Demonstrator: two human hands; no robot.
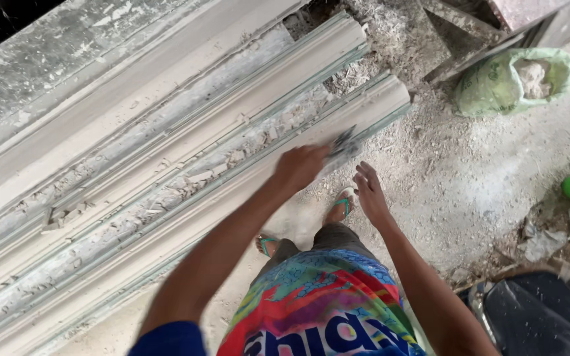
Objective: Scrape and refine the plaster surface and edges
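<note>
Left hand (300, 166) grip clenched on a blurred scraper (344, 144) touching moulding (364, 109); right hand (369, 191) released.

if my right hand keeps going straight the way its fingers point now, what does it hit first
Probably the end of the nearest long moulding. The right hand is open, fingers pointing up and away toward it, with dusty floor between. Depth is hard to judge; it might pass just beside the end.

Pale grey moulding (166, 158) — green sack (496, 86)

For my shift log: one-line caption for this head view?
Left hand rubs a dark scrap along a long plaster moulding; right hand hangs open over the dusty floor.
</note>
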